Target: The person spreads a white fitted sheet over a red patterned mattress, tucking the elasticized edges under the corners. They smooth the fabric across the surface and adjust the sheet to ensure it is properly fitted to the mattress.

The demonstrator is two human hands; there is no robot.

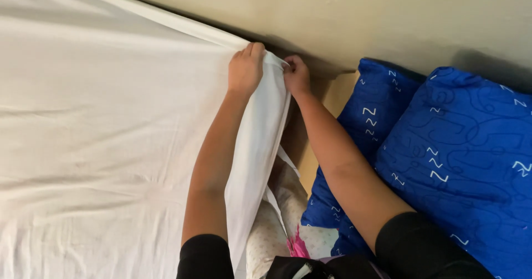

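A white sheet (100,123) is stretched over a mattress that fills the left of the head view. My left hand (246,68) grips the sheet's corner at the far end of the mattress, close to the wall. My right hand (296,75) pinches the same corner from the right side, almost touching the left hand. Below the hands, the sheet's edge hangs down in a fold (257,162) between my forearms, over the mattress side. Both arms wear black sleeves.
A beige wall (388,18) runs along the top. Two blue patterned pillows (460,162) lie at the right, beside a tan surface (335,93). A speckled white cloth with a pink patch (288,234) lies below the mattress corner.
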